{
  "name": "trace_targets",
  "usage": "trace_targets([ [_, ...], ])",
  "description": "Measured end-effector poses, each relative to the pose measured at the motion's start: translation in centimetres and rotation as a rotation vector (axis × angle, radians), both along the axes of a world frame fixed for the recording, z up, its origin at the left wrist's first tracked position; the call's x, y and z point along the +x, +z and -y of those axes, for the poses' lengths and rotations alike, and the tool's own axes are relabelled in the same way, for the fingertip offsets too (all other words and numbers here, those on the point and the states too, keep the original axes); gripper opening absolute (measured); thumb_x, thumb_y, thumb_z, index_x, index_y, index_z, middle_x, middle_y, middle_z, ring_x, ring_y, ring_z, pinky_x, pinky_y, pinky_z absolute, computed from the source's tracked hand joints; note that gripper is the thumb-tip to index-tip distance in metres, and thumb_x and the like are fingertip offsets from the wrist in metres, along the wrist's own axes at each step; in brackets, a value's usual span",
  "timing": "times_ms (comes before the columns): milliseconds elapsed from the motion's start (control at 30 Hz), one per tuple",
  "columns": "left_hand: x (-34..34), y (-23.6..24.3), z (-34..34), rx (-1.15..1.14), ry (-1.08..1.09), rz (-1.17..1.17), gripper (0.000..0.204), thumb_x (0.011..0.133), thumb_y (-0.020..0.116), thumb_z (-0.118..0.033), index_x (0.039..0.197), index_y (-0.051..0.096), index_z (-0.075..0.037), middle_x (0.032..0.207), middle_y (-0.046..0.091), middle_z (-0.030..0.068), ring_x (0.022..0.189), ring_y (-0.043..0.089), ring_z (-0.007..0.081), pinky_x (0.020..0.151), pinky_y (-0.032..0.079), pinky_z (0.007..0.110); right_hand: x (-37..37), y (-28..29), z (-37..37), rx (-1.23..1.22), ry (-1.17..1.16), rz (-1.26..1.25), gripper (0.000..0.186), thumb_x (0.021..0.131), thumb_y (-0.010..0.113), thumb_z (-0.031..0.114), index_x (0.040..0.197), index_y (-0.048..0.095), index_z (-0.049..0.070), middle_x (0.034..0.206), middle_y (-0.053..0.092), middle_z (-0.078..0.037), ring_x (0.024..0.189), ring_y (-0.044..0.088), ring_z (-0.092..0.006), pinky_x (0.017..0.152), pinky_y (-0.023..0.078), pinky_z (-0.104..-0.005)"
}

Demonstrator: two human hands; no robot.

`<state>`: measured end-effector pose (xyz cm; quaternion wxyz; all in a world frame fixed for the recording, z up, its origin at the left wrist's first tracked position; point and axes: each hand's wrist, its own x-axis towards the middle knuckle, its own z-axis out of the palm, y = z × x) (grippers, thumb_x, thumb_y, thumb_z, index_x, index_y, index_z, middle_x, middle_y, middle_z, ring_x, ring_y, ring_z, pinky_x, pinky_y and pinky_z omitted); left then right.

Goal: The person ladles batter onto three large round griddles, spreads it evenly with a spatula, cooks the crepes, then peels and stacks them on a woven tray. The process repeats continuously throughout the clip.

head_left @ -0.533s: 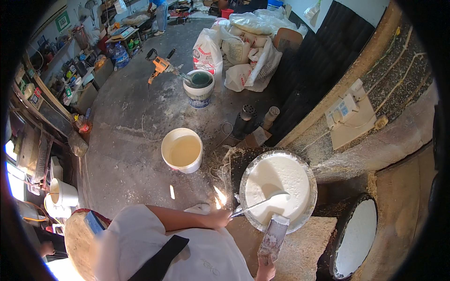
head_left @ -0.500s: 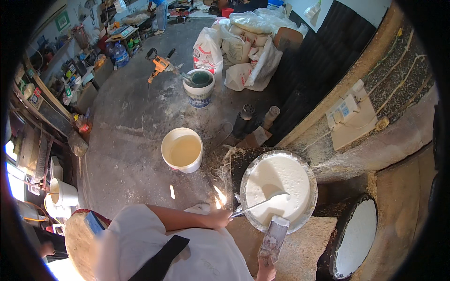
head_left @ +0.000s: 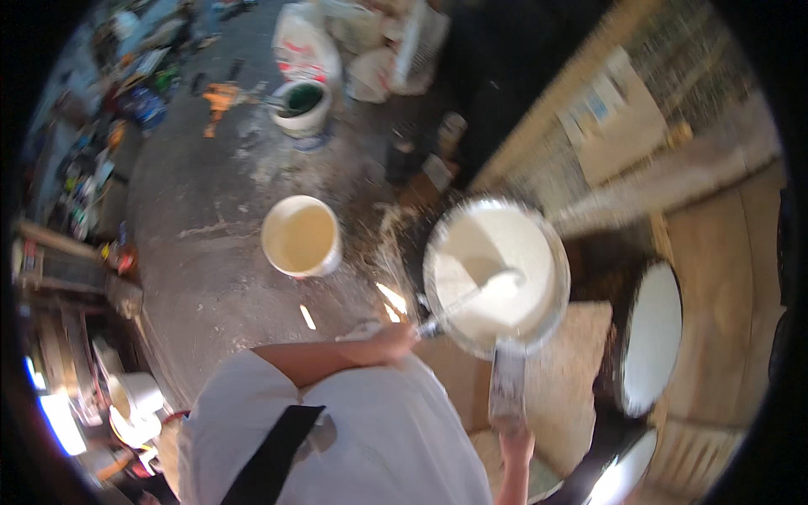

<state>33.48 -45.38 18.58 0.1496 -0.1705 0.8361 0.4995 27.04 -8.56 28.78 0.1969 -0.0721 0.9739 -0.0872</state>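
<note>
In a round bucket of white liquid (head_left: 539,324) rests a ladle (head_left: 503,283), its bowl at the surface near the middle. My left hand (head_left: 394,341) is closed around the ladle's handle, just outside the bucket's left rim. My right hand (head_left: 515,442) grips the lower end of a grey, rectangular, block-like piece (head_left: 507,391) with whitish smears. The far end of this piece overlaps the bucket's near rim in view; whether it touches cannot be told. Its exact kind is unclear, and motion blurs the picture.
A white bucket with cream-coloured contents (head_left: 335,248) stands on the floor to the left. Beyond it are a pail with dark green contents (head_left: 303,126), an orange power tool (head_left: 220,98) and white sacks (head_left: 305,46). A board (head_left: 572,370) and a round white-topped drum (head_left: 655,341) are at right.
The whole view has shifted, so the bucket and floor things sit higher in the picture. The block-like piece now points more straight ahead. Both hands keep their holds.
</note>
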Motion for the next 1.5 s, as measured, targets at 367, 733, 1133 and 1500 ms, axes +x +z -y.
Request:
trace_targets([
  [367, -1.0, 3.5, 4.4, 1.106, 0.271, 0.365, 0.019, 0.094, 0.042, -0.018, 0.082, 0.048, -0.005, 0.053, 0.034, -0.0028, 0.037, 0.028, 0.0063, 0.033, 0.021, 0.022, -0.6, -5.7, 12.9, -1.312, -0.732, 0.696, 0.021, 0.093, 0.048, 0.016, 0.093, 0.061, 0.000, 0.070, 0.061, -0.006, 0.054, 0.055, -0.0120, 0.051, 0.045, -0.0237],
  [733, -4.1, 0.0, 13.8, 1.024, -0.078, 0.444, 0.025, 0.093, 0.048, -0.027, 0.085, 0.056, -0.005, 0.050, 0.040, -0.0044, 0.036, 0.032, 0.0042, 0.032, 0.025, 0.021, 2.5, -20.1, 23.6, -1.225, -0.588, 1.014, 0.043, 0.089, 0.052, 0.037, 0.119, 0.051, 0.005, 0.108, 0.060, -0.014, 0.093, 0.061, -0.0245, 0.070, 0.053, -0.0363],
  [1133, -11.8, -10.0, 22.8, -0.116, -0.193, -0.097, 0.022, 0.087, 0.052, -0.014, 0.100, 0.060, 0.002, 0.076, 0.064, 0.0083, 0.064, 0.060, 0.0174, 0.060, 0.050, 0.030, 7.3, -18.8, 13.0, -0.810, -0.779, 0.508, 0.037, 0.082, 0.060, 0.027, 0.115, 0.060, 0.010, 0.079, 0.065, -0.004, 0.064, 0.062, -0.0130, 0.054, 0.050, -0.0279],
  [1500, -8.5, -1.5, -6.2, -0.079, -0.625, -0.462, 0.022, 0.082, 0.054, -0.002, 0.104, 0.059, 0.000, 0.084, 0.063, 0.0091, 0.077, 0.059, 0.0179, 0.073, 0.049, 0.030, 38.8, -12.4, -1.4, 0.291, -1.933, -0.088, 0.043, 0.083, 0.053, 0.030, 0.118, 0.047, 0.006, 0.090, 0.062, -0.020, 0.087, 0.060, -0.0382, 0.075, 0.047, -0.0465],
])
